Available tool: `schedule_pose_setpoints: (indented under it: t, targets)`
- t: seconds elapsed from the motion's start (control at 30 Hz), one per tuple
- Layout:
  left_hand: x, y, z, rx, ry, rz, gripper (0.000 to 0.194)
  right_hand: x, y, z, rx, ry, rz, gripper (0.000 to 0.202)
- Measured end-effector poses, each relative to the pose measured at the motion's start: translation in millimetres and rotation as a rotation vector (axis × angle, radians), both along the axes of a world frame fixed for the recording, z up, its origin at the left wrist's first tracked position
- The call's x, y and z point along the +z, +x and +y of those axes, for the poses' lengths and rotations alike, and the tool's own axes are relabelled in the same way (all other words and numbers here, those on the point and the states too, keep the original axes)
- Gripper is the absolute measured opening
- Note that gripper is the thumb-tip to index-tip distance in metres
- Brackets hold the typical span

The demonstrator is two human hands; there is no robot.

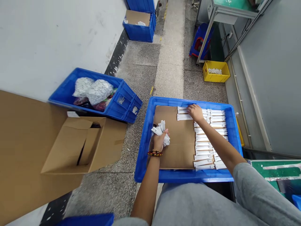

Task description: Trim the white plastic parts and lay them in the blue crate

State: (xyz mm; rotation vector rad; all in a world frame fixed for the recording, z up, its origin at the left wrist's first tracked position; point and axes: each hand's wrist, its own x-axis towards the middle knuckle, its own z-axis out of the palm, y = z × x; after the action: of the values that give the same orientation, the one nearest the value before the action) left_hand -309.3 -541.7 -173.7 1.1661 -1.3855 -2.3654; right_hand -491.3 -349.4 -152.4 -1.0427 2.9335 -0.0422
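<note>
My left hand is wrapped round a bunch of white strips, held over the left part of the cardboard sheet. That sheet lines a blue crate. At the crate's far side, my right hand is on the right part of the upper white strips; its fingertips are too small to make out fully. Rows of white strips lie side by side on the right half of the cardboard, partly hidden by my right forearm.
Left of the crate stand an open cardboard box and a blue bin holding wrapped bundles. Farther off are a yellow bin, a blue bin with cardboard and a metal-framed table. A green surface is at the right.
</note>
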Motion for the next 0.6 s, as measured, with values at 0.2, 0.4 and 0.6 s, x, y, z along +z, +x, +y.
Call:
schedule_pose_setpoints:
  t: [0.2, 0.4, 0.6]
  targets:
    - [2.4, 1, 0, -0.082, 0.031, 0.012, 0.049, -4.7, 7, -6, -0.076, -0.022, 0.043, 0.021]
    - [-1.8, 1, 3, -0.170, 0.061, 0.014, 0.054, -17.1, 28, 11, 0.131, -0.210, -0.047, 0.017]
    - [-9.1, 4, 7, -0.309, -0.009, 0.017, 0.049, -13.5, 37, 1, 0.027, -0.347, -0.095, 0.020]
